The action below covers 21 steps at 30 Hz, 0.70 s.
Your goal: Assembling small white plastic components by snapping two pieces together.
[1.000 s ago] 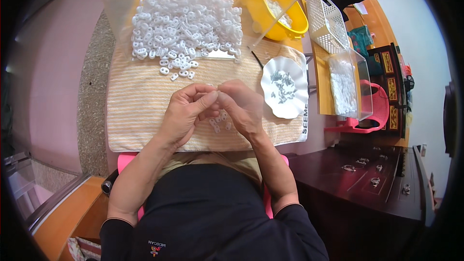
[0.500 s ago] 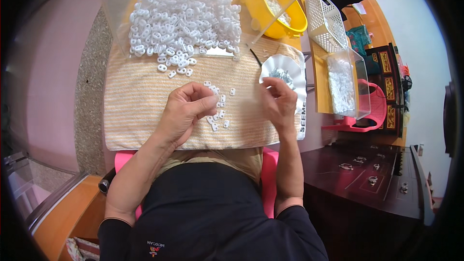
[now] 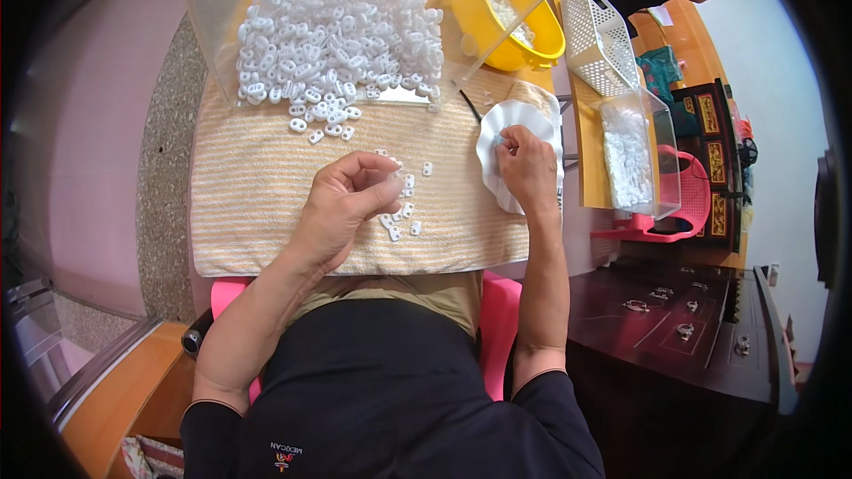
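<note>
My left hand point(image 3: 346, 204) is held over the middle of the towel, thumb and forefinger pinched together. Whatever they hold, if anything, is too small or hidden to make out. Beside these fingertips lie several small white two-hole plastic pieces point(image 3: 415, 228). My right hand point(image 3: 531, 168) reaches into a white dish with a wavy rim point(image 3: 490, 179), its fingers closed together at the bottom. Bluish-grey small parts point(image 3: 500, 139) show just beside the fingertips, and the hand covers the rest. What the right fingers grip is hidden.
A big heap of white two-hole pieces point(image 3: 328, 44) spills from a clear bin onto the striped towel point(image 3: 257, 204). Behind the dish stand a yellow tub point(image 3: 470, 13) and a white perforated basket point(image 3: 596, 44). A clear box of white pieces point(image 3: 627, 160) is farther right, near a pink chair point(image 3: 692, 191).
My right hand has moved from the dish's near left edge rightward and down into it, fingers closing. The left hand has stayed nearly in place, still pinched.
</note>
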Tool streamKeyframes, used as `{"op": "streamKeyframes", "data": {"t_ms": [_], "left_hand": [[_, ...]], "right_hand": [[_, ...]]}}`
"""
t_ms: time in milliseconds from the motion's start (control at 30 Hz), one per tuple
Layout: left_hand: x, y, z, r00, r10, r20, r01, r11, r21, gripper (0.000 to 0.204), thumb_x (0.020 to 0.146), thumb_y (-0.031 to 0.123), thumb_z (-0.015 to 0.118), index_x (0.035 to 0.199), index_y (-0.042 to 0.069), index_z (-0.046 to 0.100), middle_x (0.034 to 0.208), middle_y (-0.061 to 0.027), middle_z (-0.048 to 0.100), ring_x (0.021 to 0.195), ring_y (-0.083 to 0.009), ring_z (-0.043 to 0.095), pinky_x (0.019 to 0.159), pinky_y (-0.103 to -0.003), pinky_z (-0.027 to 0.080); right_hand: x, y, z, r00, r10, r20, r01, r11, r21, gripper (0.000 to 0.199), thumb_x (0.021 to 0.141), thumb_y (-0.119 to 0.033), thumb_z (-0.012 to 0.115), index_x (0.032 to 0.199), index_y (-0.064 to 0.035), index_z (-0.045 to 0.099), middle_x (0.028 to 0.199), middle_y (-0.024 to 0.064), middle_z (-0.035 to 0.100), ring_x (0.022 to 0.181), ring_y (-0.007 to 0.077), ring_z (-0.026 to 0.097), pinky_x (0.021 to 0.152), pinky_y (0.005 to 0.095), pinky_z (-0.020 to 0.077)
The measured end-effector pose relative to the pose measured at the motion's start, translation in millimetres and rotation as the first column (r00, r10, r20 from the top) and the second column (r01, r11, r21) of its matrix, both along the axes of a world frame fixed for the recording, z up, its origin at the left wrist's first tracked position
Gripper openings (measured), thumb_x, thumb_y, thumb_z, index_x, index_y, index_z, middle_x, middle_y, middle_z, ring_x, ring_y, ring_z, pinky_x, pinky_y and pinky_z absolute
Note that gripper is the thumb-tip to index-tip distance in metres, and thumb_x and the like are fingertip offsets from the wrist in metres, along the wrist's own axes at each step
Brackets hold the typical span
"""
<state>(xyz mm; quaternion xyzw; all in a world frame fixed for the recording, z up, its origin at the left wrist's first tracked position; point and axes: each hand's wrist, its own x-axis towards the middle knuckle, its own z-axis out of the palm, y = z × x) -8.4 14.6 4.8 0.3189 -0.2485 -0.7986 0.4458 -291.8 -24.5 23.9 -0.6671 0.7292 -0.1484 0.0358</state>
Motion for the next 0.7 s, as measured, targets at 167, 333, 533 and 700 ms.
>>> {"op": "streamKeyframes", "data": {"t_ms": [167,333,533,700], "left_hand": [[0,-1,1,1.000,0.005,0.003,-0.005,1.000,0.004,0.014,0.083,0.004,0.071,0.095,0.004,0.063,0.083,-0.0009,0.063,0.075,-0.0073,0.060,0.070,-0.024,0.054],[1,-1,2,1.000,0.007,0.006,-0.007,0.999,0.032,0.014,0.083,0.005,0.071,0.095,0.004,0.063,0.084,-0.0013,0.064,0.076,-0.0082,0.061,0.071,-0.025,0.056],[0,0,5,1.000,0.002,-0.006,-0.002,0.998,0.059,0.014,0.088,0.004,0.066,0.101,0.004,0.063,0.089,-0.0029,0.065,0.078,-0.0107,0.064,0.074,-0.025,0.057],[0,-1,4,1.000,-0.002,-0.008,0.003,0.998,0.070,0.014,0.088,0.004,0.065,0.102,0.003,0.063,0.090,-0.0037,0.065,0.079,-0.0112,0.064,0.076,-0.026,0.057]], "right_hand": [[-3,-5,4,0.996,0.088,-0.012,-0.088,0.996,-0.009,0.016,0.074,-0.007,0.065,0.089,-0.0009,0.066,0.075,0.0144,0.068,0.072,0.0299,0.067,0.067,0.0373,0.0520],[8,-2,17,0.998,0.051,-0.025,-0.046,0.984,0.172,0.014,0.074,-0.006,0.060,0.085,-0.0026,0.069,0.080,0.0149,0.069,0.078,0.0327,0.066,0.074,0.0413,0.0513],[3,18,14,0.951,0.144,0.273,-0.128,0.989,-0.074,0.021,0.077,-0.003,0.064,0.097,0.0024,0.069,0.073,0.0085,0.066,0.063,0.0109,0.059,0.062,0.0246,0.0476],[27,29,23,0.860,0.201,0.469,-0.148,0.978,-0.149,0.015,0.076,0.001,0.063,0.090,0.0015,0.068,0.073,0.0078,0.065,0.063,0.0108,0.061,0.061,0.0234,0.0486]]}}
